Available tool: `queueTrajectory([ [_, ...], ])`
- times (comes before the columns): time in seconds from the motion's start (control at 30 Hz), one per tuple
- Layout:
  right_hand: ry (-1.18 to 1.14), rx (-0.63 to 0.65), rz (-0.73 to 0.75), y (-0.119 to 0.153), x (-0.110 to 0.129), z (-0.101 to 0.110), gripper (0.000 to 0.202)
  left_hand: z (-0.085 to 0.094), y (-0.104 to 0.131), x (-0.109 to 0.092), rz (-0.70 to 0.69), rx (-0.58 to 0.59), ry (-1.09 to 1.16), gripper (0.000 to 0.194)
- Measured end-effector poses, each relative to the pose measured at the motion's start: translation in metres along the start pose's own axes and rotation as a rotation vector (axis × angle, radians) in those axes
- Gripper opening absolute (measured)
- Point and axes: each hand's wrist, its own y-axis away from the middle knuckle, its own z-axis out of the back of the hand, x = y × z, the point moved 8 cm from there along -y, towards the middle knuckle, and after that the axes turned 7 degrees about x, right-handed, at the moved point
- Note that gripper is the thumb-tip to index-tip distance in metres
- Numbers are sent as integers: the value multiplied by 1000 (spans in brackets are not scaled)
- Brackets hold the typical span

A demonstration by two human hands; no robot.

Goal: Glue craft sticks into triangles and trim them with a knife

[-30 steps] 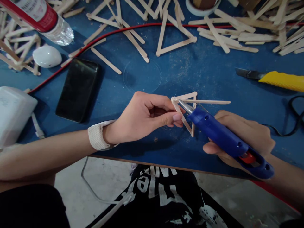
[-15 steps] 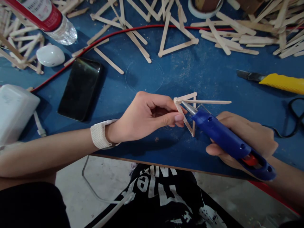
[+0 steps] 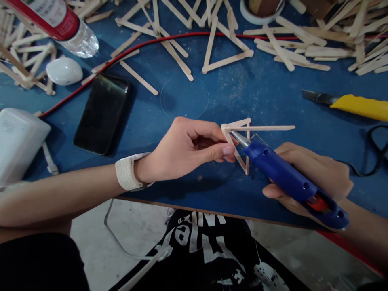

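Note:
My left hand (image 3: 184,149) pinches a small triangle of wooden sticks (image 3: 239,154) between thumb and fingers, near its left corner. A single stick (image 3: 269,128) runs rightward from that corner, across the triangle. My right hand (image 3: 312,173) is wrapped round a blue glue gun (image 3: 281,173), whose metal nozzle points up and left. The nozzle tip is at the joint where the single stick meets the corner; whether it touches the wood is too small to tell. The fingers of my right hand are partly hidden behind the gun.
Behind my hands lie a black phone (image 3: 101,115), a red cable (image 3: 182,35), a larger stick triangle (image 3: 227,62) and piles of sticks (image 3: 330,50). A yellow cutter (image 3: 359,106) is at the right. A bottle (image 3: 65,24) and a white box (image 3: 21,141) are at the left.
The glue gun has shifted slightly left and up with my right hand. The right end of the single stick has risen slightly. My left hand looks unmoved.

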Motion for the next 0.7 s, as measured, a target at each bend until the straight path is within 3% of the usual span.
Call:
queueTrajectory([
  [0.3, -25, 47, -20, -2, -2, -1, 42, 1, 1, 1, 9, -10, 1, 30],
  [0.5, -37, 10, 19, -2, -3, 0, 42, 1, 1, -2, -23, -18, -7, 19],
  [0.7, 2, 15, 27, -5, 0, 0, 44, 1, 0, -3, -27, -23, -40, 34],
])
